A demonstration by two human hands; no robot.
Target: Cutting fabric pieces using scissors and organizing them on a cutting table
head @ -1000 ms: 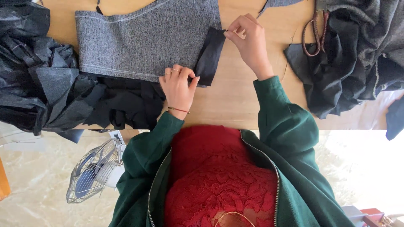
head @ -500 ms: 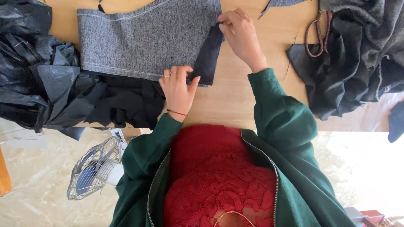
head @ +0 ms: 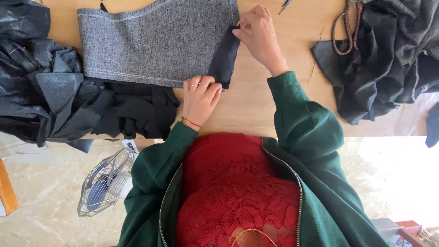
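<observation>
A grey tweed fabric piece (head: 155, 41) lies flat on the wooden table (head: 256, 105). A narrow black fabric strip (head: 225, 57) runs down its right edge. My left hand (head: 200, 98) presses the lower end of that strip and the grey piece's bottom right corner against the table, fingers together. My right hand (head: 259, 36) pinches the strip's upper end at the grey piece's top right corner. Both sleeves are dark green.
Crumpled black fabric (head: 45, 87) piles up at the left and spills over the table's front edge. Dark grey cloth (head: 384, 55) heaps at the right, with a brown loop (head: 347, 27) lying on it. A small wire fan (head: 105, 183) stands on the floor below.
My right hand has moved left and down from the open table onto the top of the black strip. The left hand has stayed in place.
</observation>
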